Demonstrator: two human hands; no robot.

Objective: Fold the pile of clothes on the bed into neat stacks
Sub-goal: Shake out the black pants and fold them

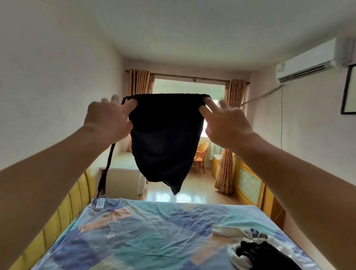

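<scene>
A black garment (165, 138) with a ribbed top edge hangs in the air above the bed (129, 234). My left hand (107, 118) pinches its left top corner, and my right hand (226, 124) pinches its right top corner with thumb and forefinger, the other fingers spread. A thin black strap (106, 168) dangles from the left side down toward the bed. At the bed's near right lies a small pile of clothes (255, 250), white patterned fabric with a black piece on top.
The bed has a crumpled blue and teal patchwork sheet and a yellow padded headboard (69, 203) along its left side. Beyond it are a white cabinet (121, 179), a glossy floor, curtains, a wicker chair (201, 156) and a radiator cover at the right wall.
</scene>
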